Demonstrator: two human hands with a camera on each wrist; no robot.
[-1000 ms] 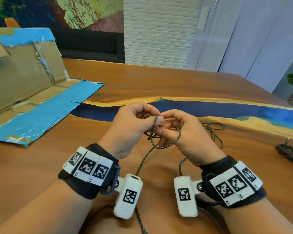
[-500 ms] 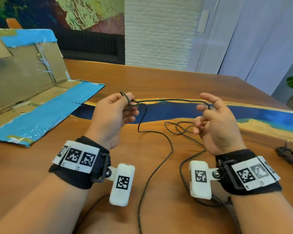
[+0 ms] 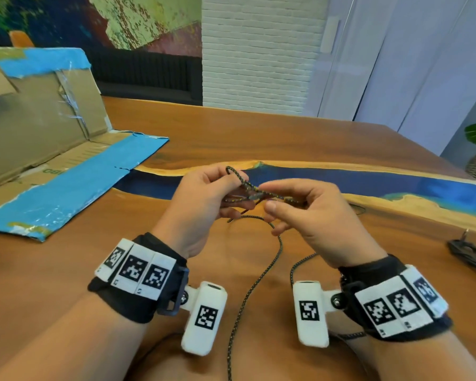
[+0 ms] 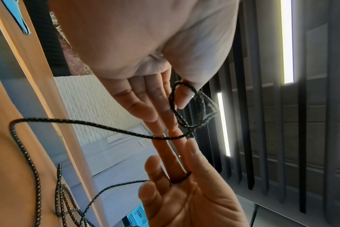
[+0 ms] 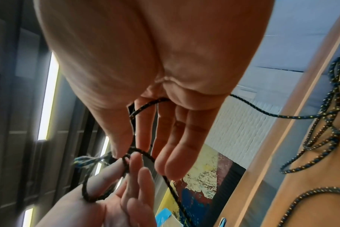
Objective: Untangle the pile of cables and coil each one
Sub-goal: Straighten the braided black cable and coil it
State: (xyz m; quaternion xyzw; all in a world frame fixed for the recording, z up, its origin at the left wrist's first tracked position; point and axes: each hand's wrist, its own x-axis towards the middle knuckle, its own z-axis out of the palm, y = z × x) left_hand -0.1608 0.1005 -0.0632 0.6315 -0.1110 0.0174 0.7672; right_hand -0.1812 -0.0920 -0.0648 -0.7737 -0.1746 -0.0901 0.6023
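A black braided cable (image 3: pixel 247 185) flecked with yellow runs between my two hands above the wooden table (image 3: pixel 259 138). My left hand (image 3: pixel 220 188) pinches a small loop of it; in the left wrist view that cable loop (image 4: pixel 173 101) lies round the thumb while the fingers (image 4: pixel 145 107) stay fairly straight. My right hand (image 3: pixel 294 199) holds the strand just to the right. In the right wrist view the cable (image 5: pixel 144 107) crosses its palm between thumb and fingers. The slack (image 3: pixel 259 281) hangs down towards me, and more cable lies tangled on the table (image 5: pixel 320 135).
An opened cardboard box (image 3: pixel 39 133) with blue tape lies at the left of the table. A second dark cable (image 3: pixel 467 251) sits near the right edge. A blue resin strip (image 3: pixel 368 182) crosses the tabletop behind my hands.
Half a second ago my hands were spread apart with the cable stretched between them. They have come back together, and the right hand now holds the strand close to the left hand's loop.
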